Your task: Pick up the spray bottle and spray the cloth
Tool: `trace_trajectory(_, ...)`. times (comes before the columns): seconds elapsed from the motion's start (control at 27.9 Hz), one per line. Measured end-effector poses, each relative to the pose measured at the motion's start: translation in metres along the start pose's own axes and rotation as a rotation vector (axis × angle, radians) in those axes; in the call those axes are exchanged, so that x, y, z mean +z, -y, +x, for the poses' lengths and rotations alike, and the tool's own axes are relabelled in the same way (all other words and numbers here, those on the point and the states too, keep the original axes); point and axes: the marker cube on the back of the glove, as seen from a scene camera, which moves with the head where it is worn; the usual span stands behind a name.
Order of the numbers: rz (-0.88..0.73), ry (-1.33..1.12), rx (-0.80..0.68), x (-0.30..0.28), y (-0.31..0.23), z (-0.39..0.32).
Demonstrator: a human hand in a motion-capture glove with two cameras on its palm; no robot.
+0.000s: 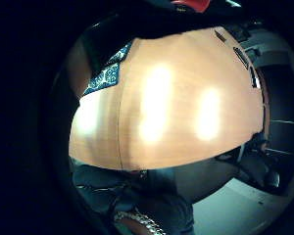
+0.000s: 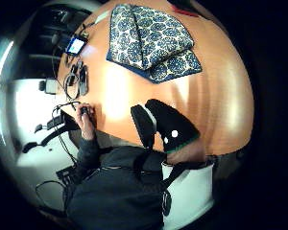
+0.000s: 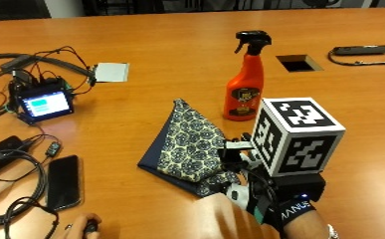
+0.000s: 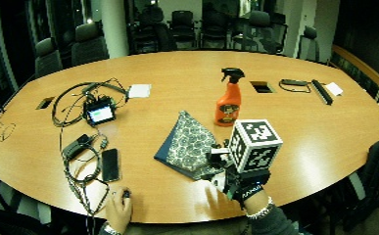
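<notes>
Grip (image 3: pixel 248 191): fingers hidden behind its mount, posture undetermined. Cloth (image 3: pixel 193 147): near corner covered by the grip. Bottle (image 3: pixel 246 84): label print too small to read.

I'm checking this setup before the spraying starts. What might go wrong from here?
The spray bottle stands tall and narrow beyond the cloth, so the gloved right hand reaching over could tip it. Spray aimed at the cloth may drift onto the phone and the small lit screen device nearby. The folded cloth lies unpinned on smooth table, so it might slide if brushed.
</notes>
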Motion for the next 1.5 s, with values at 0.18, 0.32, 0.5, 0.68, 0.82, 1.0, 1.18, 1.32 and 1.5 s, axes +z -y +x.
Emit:
trace_trajectory(0.18,-0.012,0.006,-0.003,0.002,0.0,0.0)
trace_trajectory(0.32,-0.015,0.015,-0.009,0.003,0.001,-0.001)
trace_trajectory(0.5,-0.025,0.028,-0.019,0.005,0.002,-0.001)
trace_trajectory(0.68,-0.019,0.029,-0.015,0.006,0.003,0.0)
trace_trajectory(0.82,-0.009,0.032,-0.011,0.006,0.005,0.001)
trace_trajectory(1.0,0.004,0.036,0.004,0.005,0.012,0.004)
trace_trajectory(1.18,0.014,0.043,0.048,0.004,0.022,0.013)
trace_trajectory(1.32,0.048,0.059,0.095,0.002,0.037,0.024)
trace_trajectory(1.5,0.088,0.066,0.151,-0.005,0.062,0.037)
